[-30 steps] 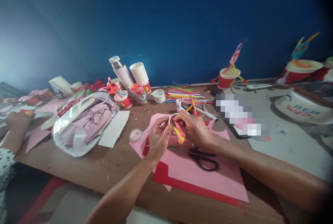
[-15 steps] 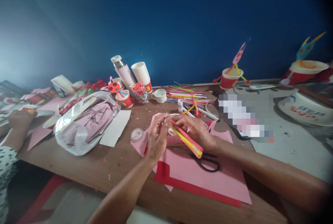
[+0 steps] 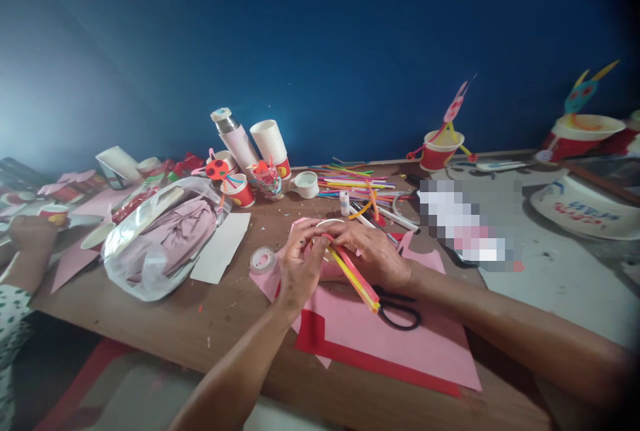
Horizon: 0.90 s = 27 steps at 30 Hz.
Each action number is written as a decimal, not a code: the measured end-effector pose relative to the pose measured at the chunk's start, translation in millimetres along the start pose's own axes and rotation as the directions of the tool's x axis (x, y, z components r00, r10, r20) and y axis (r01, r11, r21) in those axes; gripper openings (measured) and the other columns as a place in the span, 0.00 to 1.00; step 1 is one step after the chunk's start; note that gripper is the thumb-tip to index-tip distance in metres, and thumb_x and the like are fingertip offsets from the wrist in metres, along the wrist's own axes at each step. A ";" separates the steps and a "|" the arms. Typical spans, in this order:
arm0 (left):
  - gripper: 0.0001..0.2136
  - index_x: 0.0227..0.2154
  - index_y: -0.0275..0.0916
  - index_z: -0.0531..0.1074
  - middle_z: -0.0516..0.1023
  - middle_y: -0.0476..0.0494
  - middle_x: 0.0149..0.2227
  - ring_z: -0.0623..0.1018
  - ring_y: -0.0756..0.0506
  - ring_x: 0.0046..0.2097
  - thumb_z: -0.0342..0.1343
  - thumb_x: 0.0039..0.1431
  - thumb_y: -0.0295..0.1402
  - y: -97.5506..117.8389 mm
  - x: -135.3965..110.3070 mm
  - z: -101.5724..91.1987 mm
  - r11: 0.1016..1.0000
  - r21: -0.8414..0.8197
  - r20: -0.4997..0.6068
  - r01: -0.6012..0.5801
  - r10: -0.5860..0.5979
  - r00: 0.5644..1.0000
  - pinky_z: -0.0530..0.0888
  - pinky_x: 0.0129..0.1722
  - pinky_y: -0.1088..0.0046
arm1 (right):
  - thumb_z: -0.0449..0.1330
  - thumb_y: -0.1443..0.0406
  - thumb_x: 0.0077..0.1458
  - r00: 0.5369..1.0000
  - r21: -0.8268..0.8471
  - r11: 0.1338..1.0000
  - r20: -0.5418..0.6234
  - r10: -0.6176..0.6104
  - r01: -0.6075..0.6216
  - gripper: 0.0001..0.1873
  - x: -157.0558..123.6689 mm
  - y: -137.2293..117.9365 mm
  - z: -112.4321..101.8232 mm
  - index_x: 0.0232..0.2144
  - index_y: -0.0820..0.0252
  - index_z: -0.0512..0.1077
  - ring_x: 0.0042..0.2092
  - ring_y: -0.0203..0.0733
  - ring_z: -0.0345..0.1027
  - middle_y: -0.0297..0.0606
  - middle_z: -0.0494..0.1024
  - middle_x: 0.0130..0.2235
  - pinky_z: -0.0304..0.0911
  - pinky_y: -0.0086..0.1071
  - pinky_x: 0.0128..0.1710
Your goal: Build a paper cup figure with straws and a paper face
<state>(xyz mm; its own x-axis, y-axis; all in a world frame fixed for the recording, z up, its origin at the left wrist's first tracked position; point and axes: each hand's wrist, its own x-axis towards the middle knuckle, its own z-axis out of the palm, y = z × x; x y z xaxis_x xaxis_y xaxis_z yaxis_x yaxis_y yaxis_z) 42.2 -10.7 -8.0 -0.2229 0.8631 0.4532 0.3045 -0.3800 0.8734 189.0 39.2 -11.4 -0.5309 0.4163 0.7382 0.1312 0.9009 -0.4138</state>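
My left hand is closed, its thumb and fingers pinching the upper end of a few red and yellow pipe cleaners. Against the same end press the bent fingers of my right hand. The loose ends slant down toward me, over black scissor handles. Partly hidden behind my fingers is a paper cup with a white rim. Pink paper lies below my hands on top of a red sheet. Near my left hand sits a tape roll.
Loose pipe cleaners, a white mug, stacked cups and a flask stand toward the wall. A plastic bag lies left, near another person's hand. Finished cup figures are at right.
The loose ends of the pipe cleaners have swung down and slightly left. My fingers have drawn closer together around their upper end. The view has shifted slightly.
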 end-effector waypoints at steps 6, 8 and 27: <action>0.04 0.30 0.40 0.71 0.71 0.43 0.42 0.71 0.45 0.47 0.54 0.54 0.33 -0.8 -0.5 -1.4 0.997 0.055 -0.021 -0.047 0.048 0.999 0.67 0.49 0.66 | 0.53 0.67 0.55 0.993 0.071 0.997 0.118 0.005 -0.014 0.05 -0.1 -0.2 -6.9 0.37 0.59 0.64 0.49 0.41 0.66 0.44 0.74 0.46 0.62 0.38 0.48; 0.04 0.29 0.40 0.71 0.70 0.44 0.42 0.71 0.46 0.46 0.54 0.55 0.32 -1.3 -0.9 -1.4 0.995 0.083 -0.039 -0.053 0.056 0.998 0.66 0.48 0.66 | 0.53 0.66 0.55 0.991 0.088 0.994 0.126 0.048 -0.059 0.06 2.5 -3.8 -10.3 0.37 0.60 0.65 0.47 0.42 0.68 0.44 0.74 0.44 0.63 0.37 0.46; 0.07 0.35 0.38 0.72 0.72 0.43 0.39 0.72 0.47 0.44 0.54 0.54 0.25 2.0 -4.2 2.3 0.887 0.279 0.067 -0.368 0.364 0.929 0.70 0.42 0.69 | 0.52 0.59 0.54 0.749 0.020 0.832 0.447 0.489 -0.555 0.15 27.1 -18.2 -37.1 0.30 0.61 0.75 0.24 0.30 0.58 0.30 0.70 0.22 0.49 0.24 0.22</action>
<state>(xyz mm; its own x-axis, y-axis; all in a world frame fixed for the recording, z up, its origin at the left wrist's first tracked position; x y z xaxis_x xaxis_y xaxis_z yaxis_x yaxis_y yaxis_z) 45.9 -14.4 -8.5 -0.0344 0.6859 0.7269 0.6107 -0.5614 0.5585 203.2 38.7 36.0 -0.7074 0.6977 0.1126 0.3870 0.5157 -0.7644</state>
